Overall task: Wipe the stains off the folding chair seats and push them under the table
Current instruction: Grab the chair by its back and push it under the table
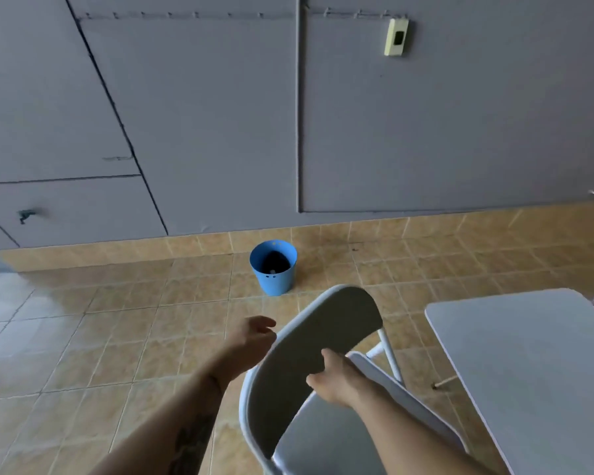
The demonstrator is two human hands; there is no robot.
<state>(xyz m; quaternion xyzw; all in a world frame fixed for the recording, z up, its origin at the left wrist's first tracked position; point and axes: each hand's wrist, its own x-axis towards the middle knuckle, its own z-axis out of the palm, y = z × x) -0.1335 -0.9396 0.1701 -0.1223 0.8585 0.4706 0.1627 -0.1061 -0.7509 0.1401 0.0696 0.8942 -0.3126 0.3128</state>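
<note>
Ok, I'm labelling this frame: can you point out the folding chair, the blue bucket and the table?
folding chair (pixel 309 341): head view, on the grey backrest panel.
blue bucket (pixel 277 282): head view, on its outer front wall.
table (pixel 528 365): head view, on the bare white top.

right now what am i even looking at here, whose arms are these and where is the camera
The camera sits on a person's head, looking forward and down, so the two bare arms are the wearer's own. The right hand grips the backrest of a white folding chair, thumb on its near face. The left hand is open beside the backrest's left edge, holding nothing. To the right is a white table; its top looks bare. On the tiled floor near the grey wall stands a blue bucket with something dark inside.
</note>
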